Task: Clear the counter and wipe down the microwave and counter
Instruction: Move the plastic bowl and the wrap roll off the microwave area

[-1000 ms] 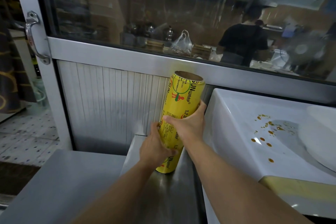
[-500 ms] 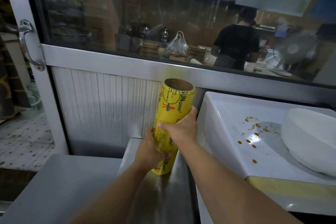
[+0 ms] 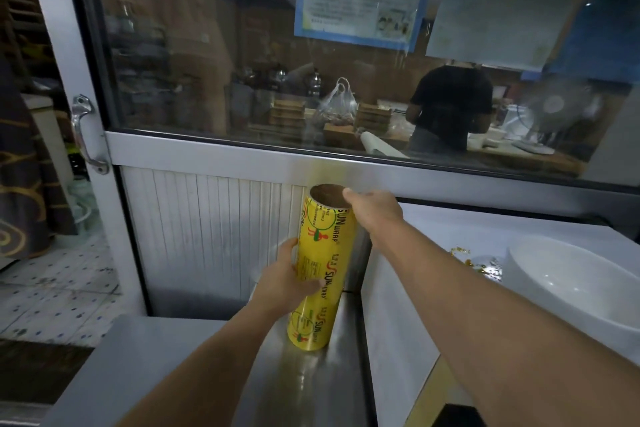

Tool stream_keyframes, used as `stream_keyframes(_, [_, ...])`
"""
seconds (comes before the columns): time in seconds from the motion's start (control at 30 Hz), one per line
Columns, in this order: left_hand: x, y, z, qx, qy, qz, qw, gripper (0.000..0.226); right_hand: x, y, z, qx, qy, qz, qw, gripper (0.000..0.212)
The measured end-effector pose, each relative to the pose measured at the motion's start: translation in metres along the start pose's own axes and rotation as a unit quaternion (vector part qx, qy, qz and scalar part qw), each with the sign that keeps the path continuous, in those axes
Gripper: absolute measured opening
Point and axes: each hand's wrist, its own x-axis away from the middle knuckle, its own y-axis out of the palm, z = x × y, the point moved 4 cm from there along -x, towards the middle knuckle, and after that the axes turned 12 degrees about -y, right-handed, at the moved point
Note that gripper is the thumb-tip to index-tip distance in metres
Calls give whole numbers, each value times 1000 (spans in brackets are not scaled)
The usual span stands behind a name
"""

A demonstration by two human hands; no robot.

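Observation:
A tall yellow roll of cling wrap (image 3: 323, 253) stands upright on the steel counter (image 3: 304, 385), in the gap between the ribbed wall panel and the white microwave (image 3: 450, 232). My left hand (image 3: 287, 282) grips the roll's lower half from the left. My right hand (image 3: 372, 208) holds the roll's top rim on its right side, thumb at the open cardboard core. Brown sauce spots (image 3: 471, 258) dot the microwave's top. A white bowl (image 3: 568, 291) sits on it at the right.
A glass window (image 3: 311, 62) with a metal frame runs behind the counter; a person in a dark shirt (image 3: 450, 107) stands beyond it. A door handle (image 3: 85, 135) is at the left. The counter drops to a lower steel surface (image 3: 138, 364) at the left.
My right hand has slid from the roll's middle up to its top rim. The roll now stands straighter. My left hand stays on its lower part. The view has tilted upward.

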Motion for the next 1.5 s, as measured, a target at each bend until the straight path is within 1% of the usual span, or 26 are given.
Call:
stream_keyframes(0.1, [-3,4,0,-28,-9,5,1000,82,-11,1,3,17,35,-33,999,15])
stream_keyframes(0.17, [-7,6,0,-41,-20,6,999,85,-18,1,4,23,35,-33,999,9])
stream_keyframes(0.23, [-10,9,3,-49,-25,6,998,86,-26,-2,4,53,10,-28,998,8])
stream_keyframes(0.37, [-14,19,15,-58,-18,30,998,82,-41,-11,-1,150,-39,-36,987,8])
stream_keyframes(0.43, [-18,25,22,-54,-19,42,997,79,-48,-16,-2,188,-53,-33,980,8])
stream_keyframes(0.5, [-23,31,28,-50,-22,35,998,79,-57,-20,-2,213,-63,-36,974,6])
stream_keyframes(0.57, [-28,37,32,-56,-22,24,998,79,-67,-23,0,229,-65,-38,971,17])
stream_keyframes(0.6, [-30,38,34,-58,-23,22,998,79,-71,-24,1,233,-64,-35,970,17])
stream_keyframes(0.7, [-36,41,36,-68,-27,20,997,80,-80,-25,3,237,-61,-26,969,6])
stream_keyframes(0.97, [-45,40,40,-81,-22,27,996,80,-93,-23,7,214,-67,-8,974,10])
stream_keyframes(1.03, [-47,40,40,-71,-26,30,997,80,-93,-22,7,210,-72,-3,975,8])
stream_keyframes(1.13, [-48,40,39,-64,-28,35,997,79,-95,-21,9,209,-75,-2,975,17])
stream_keyframes(1.33, [-46,41,37,-58,-34,28,997,78,-90,-24,13,218,-75,-20,973,19])
stream_keyframes(1.5, [-41,41,38,-63,-34,24,997,78,-83,-25,18,198,-72,-49,976,24])
